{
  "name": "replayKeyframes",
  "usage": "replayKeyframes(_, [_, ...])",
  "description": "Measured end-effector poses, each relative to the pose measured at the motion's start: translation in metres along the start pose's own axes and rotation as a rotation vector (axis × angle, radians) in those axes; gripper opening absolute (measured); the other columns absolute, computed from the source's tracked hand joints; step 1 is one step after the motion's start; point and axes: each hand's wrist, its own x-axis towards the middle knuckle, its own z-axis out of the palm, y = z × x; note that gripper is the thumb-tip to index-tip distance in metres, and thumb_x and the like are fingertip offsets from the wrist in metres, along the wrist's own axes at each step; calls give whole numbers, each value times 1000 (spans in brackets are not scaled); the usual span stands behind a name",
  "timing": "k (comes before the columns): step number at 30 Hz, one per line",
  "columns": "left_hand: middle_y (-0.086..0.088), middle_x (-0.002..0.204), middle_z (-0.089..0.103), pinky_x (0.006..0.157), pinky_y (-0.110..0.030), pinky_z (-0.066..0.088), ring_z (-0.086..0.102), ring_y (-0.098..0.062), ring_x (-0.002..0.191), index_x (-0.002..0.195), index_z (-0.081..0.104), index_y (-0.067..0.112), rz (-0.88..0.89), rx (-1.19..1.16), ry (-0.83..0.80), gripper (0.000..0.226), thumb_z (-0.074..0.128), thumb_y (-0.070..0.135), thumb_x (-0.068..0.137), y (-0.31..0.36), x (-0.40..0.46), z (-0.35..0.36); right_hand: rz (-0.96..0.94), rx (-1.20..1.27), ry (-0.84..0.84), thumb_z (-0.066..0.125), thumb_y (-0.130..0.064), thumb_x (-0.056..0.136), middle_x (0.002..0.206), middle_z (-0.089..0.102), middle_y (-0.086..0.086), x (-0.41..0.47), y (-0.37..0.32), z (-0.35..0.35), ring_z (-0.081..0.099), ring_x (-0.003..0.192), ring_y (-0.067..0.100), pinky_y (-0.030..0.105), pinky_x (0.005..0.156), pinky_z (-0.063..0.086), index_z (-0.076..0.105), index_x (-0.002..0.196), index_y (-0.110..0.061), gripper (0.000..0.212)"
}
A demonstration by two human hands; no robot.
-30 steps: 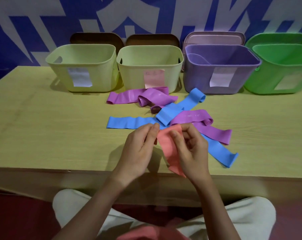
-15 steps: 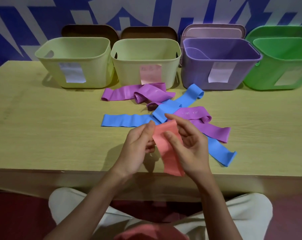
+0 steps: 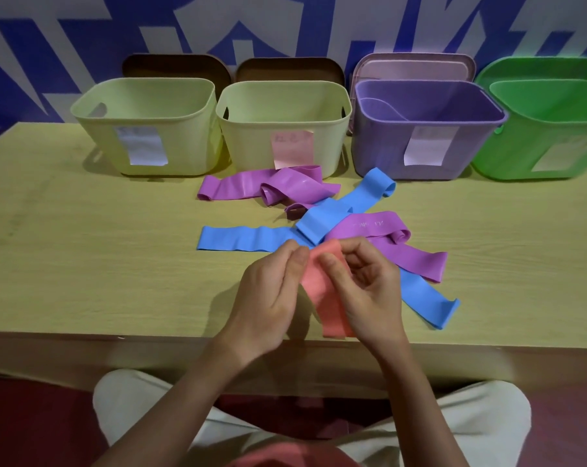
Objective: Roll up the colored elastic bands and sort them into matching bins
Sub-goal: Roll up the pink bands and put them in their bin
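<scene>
Along the far edge of the wooden table (image 3: 83,264) stand four bins in a row: a pale green bin (image 3: 147,126) with a white label at the left, a cream bin (image 3: 282,126) with a pink label beside it, then a purple bin (image 3: 426,129), and a bright green bin (image 3: 548,129) at the right, partly cut off by the frame. Lids lean upright behind them against the blue and white wall. In front of the cream bin lies a crumpled purple band (image 3: 268,187). Nearer the person, a blue band (image 3: 241,238) lies flat, another blue band (image 3: 346,207) crosses over it toward the purple bin, and a second purple band (image 3: 403,251) stretches rightward beneath it.

At the near edge, the left hand (image 3: 268,291) pinches the upper left edge of the coral band (image 3: 322,294) between thumb and curled fingers. The right hand (image 3: 369,291) grips the same band from the other side, thumb laid across its face and fingers curled behind. The band hangs between both hands, its lower end reaching the table's front edge. Beyond the right hand, a third blue band (image 3: 426,301) lies angled away.
</scene>
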Motion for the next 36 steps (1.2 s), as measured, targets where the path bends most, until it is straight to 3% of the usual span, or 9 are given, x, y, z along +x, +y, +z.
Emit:
replayKeyframes(4, [13,57,36,53,-23,29,38,-4,52,71,33,34,51,103,61,29,27,38,99,-1,3,2,-16,-38,-39,67,-16,83,71,66,-10,-3,-2,0,59,65,2,17,61,46,59,97,-29,21])
replayKeyframes(7, [14,56,40,53,-16,26,36,-3,50,67,33,31,11,57,66,34,30,31,102,-1,5,-1,-30,-36,-43,68,-9,85,56,46,-8,-2,-2,-4,42,53,2,16,55,37,60,115,-24,34])
replayKeyframes(10, [13,53,37,51,-18,30,33,-3,50,64,36,21,-203,-216,41,40,33,34,101,9,5,0,-59,-72,-61,65,-11,88,60,39,-4,0,-3,-6,36,56,6,17,55,33,63,120,-23,34])
replayKeyframes(14, [-3,58,34,41,-18,32,35,-8,44,81,47,10,-540,-495,14,32,38,35,98,18,9,2,-15,17,-55,65,-17,86,72,63,0,0,-5,-3,55,67,9,20,62,43,65,101,-31,21])
replayKeyframes(18, [4,50,31,41,-18,30,32,-6,41,83,49,8,-523,-468,-30,35,37,37,99,15,9,5,21,54,-43,66,-13,85,73,68,-3,-1,-7,-3,60,68,7,18,62,46,61,92,-20,11])
replayKeyframes(23, [5,57,37,51,-24,31,35,-7,53,68,42,7,-273,-252,-29,56,32,53,97,2,4,5,35,49,-34,66,-7,86,71,67,-9,-2,-5,-5,61,68,3,16,62,46,61,91,-12,9])
replayKeyframes(28, [9,58,37,54,-29,31,35,-7,53,66,38,23,-70,-68,-30,39,30,45,97,-4,0,5,55,37,-18,66,-10,87,66,66,-7,-2,-9,-4,59,61,1,14,57,44,60,89,-17,9])
replayKeyframes(32, [9,52,32,48,-24,27,30,-6,49,62,34,18,-170,-157,13,45,30,38,102,4,3,4,62,9,-68,66,-16,87,60,64,1,-4,-10,-7,55,52,5,18,49,41,59,105,-23,20])
replayKeyframes(36, [11,45,21,37,-16,18,17,-4,39,61,29,16,-492,-590,-31,44,32,31,101,15,9,1,0,-63,-76,65,-11,89,56,56,-13,-3,-9,-9,43,48,0,13,48,33,61,116,-25,30])
